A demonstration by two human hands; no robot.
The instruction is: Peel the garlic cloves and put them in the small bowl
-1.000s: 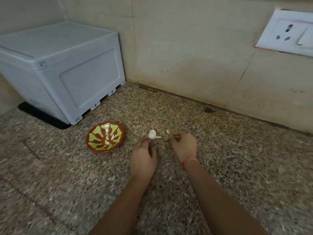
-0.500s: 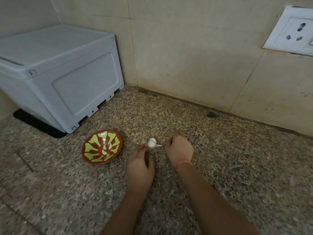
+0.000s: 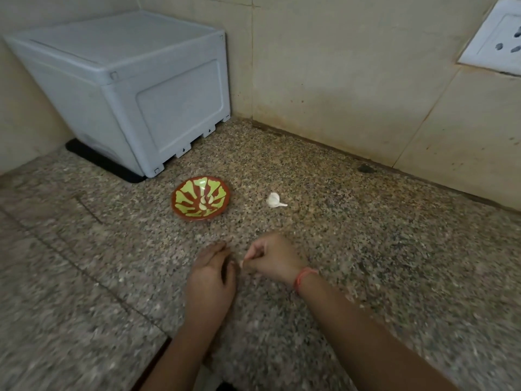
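Garlic and small bowl on the speckled stone counter

The small bowl (image 3: 200,198), red-brown with yellow-green leaf shapes, sits upright toward the counter's back edge, holding a couple of pale peeled cloves (image 3: 205,202) at its centre. Just to its right, apart from it, a white unpeeled garlic clove (image 3: 274,200) lies on its side, thin tail pointing right.

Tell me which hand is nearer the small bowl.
Left. The left hand lies below the small bowl, slightly right of it; the right hand sits farther right, pinching something pale.
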